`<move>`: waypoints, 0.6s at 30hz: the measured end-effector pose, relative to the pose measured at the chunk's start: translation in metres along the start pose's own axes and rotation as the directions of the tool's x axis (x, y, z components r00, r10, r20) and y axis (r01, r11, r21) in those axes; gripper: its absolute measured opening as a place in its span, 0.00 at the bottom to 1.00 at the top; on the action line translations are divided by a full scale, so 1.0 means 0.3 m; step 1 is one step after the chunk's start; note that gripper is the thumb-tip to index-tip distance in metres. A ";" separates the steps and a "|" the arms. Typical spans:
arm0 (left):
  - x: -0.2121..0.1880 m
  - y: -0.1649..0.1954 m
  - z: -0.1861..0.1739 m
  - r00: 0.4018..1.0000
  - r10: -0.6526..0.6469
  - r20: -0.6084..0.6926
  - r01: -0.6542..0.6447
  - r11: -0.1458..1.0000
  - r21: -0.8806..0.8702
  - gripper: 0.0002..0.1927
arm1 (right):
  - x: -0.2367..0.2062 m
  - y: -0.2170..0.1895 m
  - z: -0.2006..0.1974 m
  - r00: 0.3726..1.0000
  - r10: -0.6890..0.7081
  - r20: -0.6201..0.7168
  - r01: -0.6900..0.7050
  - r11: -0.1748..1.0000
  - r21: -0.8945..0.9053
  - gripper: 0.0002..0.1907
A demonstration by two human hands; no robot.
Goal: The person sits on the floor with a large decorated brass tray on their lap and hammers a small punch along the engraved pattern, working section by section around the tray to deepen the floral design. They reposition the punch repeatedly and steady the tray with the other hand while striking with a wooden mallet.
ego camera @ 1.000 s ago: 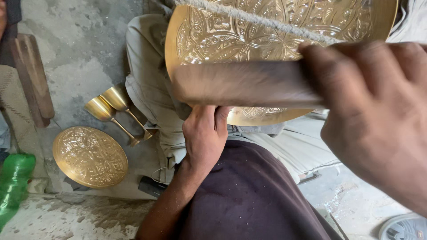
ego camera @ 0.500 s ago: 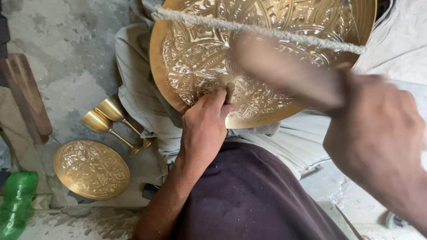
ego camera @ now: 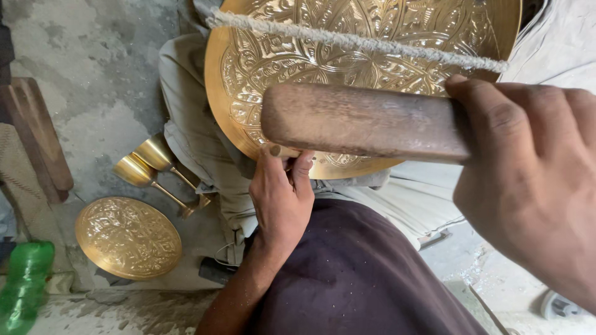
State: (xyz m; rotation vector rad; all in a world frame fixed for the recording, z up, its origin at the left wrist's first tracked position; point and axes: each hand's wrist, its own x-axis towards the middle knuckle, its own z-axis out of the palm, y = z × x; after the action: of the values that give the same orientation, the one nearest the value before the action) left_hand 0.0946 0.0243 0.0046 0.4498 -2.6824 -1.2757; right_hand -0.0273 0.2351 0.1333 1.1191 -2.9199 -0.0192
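The person sits on the floor with a large engraved brass plate (ego camera: 372,56) propped against the lap, its patterned face turned up toward the camera. A rough fibre cord (ego camera: 354,40) stretches across the plate's upper part from left to right.

The left hand (ego camera: 282,198) rests at the plate's lower rim, fingers (ego camera: 302,170) pinched together on a small punch (ego camera: 275,151) whose tip meets the metal near the edge. Only the top end of that tool shows, so its length cannot be told.

The right hand (ego camera: 528,180) is close to the camera, fingers wrapped tight around one end of a thick wooden mallet (ego camera: 360,121). The mallet's long axis runs nearly level, left to right, and its free end hangs just above the punch, slightly up and left of the left hand's fingertips. So the punch lies directly beneath the wood's far end, and the left hand is the nearer one to the plate itself.

On the concrete floor (ego camera: 81,93) to the left stand two brass goblets (ego camera: 152,164) lying tilted together, a smaller engraved brass plate (ego camera: 127,239) below them, a green plastic bottle (ego camera: 25,285) at the corner, and a dark wooden block (ego camera: 37,139) farther up.
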 end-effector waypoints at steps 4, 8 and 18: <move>-0.025 -0.047 0.018 0.999 -0.037 0.016 0.037 0.999 -0.016 0.13 | 0.044 -0.006 -0.009 0.994 -0.108 0.020 0.109 0.990 -0.086 0.20; -0.040 -0.071 0.034 0.997 0.070 0.019 -0.073 0.966 0.249 0.08 | 0.117 -0.060 -0.029 0.999 -0.015 0.038 0.010 0.990 0.139 0.27; 0.015 -0.021 0.025 0.996 0.070 0.057 -0.069 0.997 -0.022 0.11 | 0.092 -0.009 -0.009 0.992 -0.036 0.121 0.032 0.999 0.032 0.24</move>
State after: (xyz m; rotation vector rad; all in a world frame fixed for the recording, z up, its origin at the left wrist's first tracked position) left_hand 0.0898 0.0247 -0.0050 0.3192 -2.7034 -1.3149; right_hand -0.0458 0.2147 0.1361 1.2143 -3.0160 -0.0455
